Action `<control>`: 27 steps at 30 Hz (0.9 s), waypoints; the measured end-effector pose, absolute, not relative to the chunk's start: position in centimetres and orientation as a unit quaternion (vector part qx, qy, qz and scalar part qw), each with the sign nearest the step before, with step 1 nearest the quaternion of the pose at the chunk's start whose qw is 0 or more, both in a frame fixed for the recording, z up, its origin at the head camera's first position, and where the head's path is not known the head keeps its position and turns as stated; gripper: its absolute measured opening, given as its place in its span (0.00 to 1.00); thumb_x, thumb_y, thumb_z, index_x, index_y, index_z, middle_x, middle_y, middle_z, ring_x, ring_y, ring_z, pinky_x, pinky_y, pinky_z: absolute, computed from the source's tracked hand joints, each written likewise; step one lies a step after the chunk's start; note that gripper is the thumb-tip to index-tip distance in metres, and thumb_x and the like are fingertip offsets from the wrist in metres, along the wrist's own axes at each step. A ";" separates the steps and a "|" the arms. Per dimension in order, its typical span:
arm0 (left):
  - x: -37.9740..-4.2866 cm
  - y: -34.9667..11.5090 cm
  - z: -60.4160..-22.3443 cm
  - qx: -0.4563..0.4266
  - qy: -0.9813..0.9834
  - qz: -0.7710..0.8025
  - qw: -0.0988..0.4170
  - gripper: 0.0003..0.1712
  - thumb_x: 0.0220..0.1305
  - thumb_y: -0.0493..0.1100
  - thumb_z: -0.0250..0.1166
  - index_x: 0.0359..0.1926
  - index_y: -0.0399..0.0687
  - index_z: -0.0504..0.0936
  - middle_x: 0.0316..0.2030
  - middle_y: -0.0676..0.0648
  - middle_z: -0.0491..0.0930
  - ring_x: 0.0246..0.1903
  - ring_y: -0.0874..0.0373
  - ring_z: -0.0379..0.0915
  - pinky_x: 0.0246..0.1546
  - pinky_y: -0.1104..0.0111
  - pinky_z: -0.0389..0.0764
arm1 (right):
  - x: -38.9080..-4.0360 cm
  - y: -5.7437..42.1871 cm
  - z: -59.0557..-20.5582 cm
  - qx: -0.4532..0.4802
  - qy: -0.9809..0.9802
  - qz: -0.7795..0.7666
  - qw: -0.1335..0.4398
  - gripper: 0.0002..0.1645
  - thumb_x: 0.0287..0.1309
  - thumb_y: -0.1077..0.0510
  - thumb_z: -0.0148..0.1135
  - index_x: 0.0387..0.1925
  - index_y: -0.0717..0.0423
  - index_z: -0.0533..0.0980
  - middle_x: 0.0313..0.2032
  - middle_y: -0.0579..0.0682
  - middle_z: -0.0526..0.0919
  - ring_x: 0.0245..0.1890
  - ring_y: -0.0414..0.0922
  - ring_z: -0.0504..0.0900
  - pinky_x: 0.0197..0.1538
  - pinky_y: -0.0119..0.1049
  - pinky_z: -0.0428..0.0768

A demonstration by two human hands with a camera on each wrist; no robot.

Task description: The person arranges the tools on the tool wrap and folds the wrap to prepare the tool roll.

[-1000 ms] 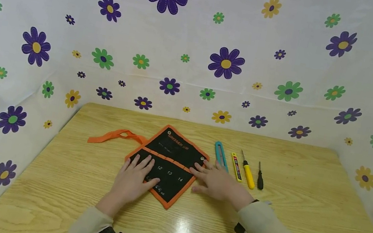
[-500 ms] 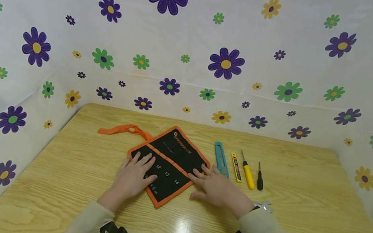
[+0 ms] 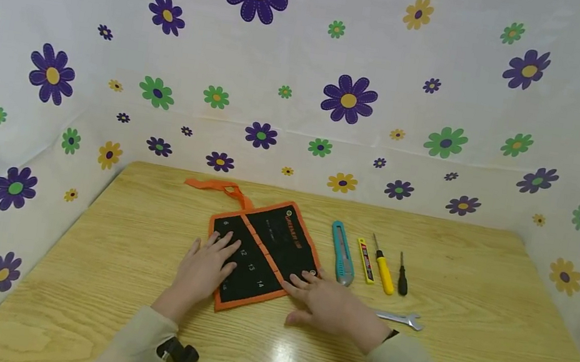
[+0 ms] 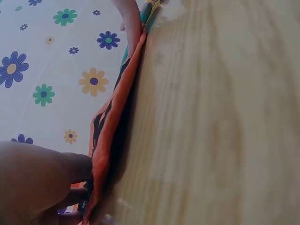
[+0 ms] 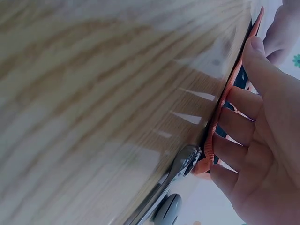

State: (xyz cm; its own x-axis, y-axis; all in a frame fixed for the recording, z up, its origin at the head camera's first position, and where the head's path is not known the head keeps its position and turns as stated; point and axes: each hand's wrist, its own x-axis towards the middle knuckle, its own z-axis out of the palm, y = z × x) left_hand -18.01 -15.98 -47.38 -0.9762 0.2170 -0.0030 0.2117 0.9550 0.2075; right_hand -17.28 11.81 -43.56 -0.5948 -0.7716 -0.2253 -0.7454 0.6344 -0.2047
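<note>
A black canvas tool pouch [image 3: 282, 230] with orange trim lies flat on the table, turned at a slant. White size numbers run along its pocket side, and an orange tie strap [image 3: 212, 184] trails from its far left edge. My left hand [image 3: 203, 268] rests on the pocket side with its fingers spread. On the lower right edge, the fingers of my right hand [image 3: 330, 304] touch the cloth, straight and apart. The right wrist view shows those fingers [image 5: 236, 124] on the orange border. In the left wrist view, the left thumb and fingers [image 4: 77, 168] meet the pouch edge.
To the right lie a teal utility knife [image 3: 341, 252], a slim yellow pack [image 3: 366, 260], a yellow-handled screwdriver [image 3: 383, 273] and a small black-handled screwdriver [image 3: 403, 279]. A silver wrench [image 3: 400, 318] is partly hidden behind the right hand. Flowered cloth walls [image 3: 285, 66] surround the wooden table.
The pouch has turned clockwise under my hands, and its strap has swung up and right. My right hand has shifted slightly toward me; the wrench is now more visible.
</note>
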 end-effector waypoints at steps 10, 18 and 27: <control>-18.5 -15.8 -46.9 0.106 0.990 0.088 0.005 0.29 0.70 0.49 0.56 0.70 0.54 0.66 0.70 0.45 0.59 0.69 0.43 0.50 0.67 0.43 0.48 | -16.5 11.2 -43.7 -0.435 0.887 -0.031 0.152 0.44 0.63 0.31 0.43 0.73 0.49 0.57 0.70 0.51 0.60 0.69 0.53 0.58 0.69 0.49 0.55; -19.1 -15.9 -46.9 0.106 0.991 0.077 -0.010 0.28 0.69 0.48 0.58 0.69 0.53 0.67 0.69 0.43 0.61 0.68 0.41 0.52 0.66 0.43 0.50 | -15.8 10.7 -43.7 -0.441 0.883 -0.043 0.156 0.45 0.62 0.29 0.43 0.73 0.48 0.56 0.70 0.50 0.60 0.69 0.52 0.58 0.69 0.46 0.57; -19.5 -16.0 -47.1 0.096 0.992 0.080 -0.020 0.28 0.68 0.46 0.59 0.68 0.51 0.69 0.69 0.44 0.61 0.69 0.41 0.51 0.66 0.44 0.50 | -15.2 10.0 -44.0 -0.438 0.882 -0.051 0.165 0.48 0.58 0.25 0.44 0.73 0.44 0.55 0.70 0.47 0.59 0.69 0.51 0.57 0.68 0.46 0.59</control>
State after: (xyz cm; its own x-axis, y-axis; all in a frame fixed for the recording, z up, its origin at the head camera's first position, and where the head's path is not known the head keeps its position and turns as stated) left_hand -19.53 -15.97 -47.14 -0.9808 0.1870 0.0559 0.1935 0.9690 0.1538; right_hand -15.18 10.00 -43.95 -0.5621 -0.7893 -0.2471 -0.7557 0.6116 -0.2344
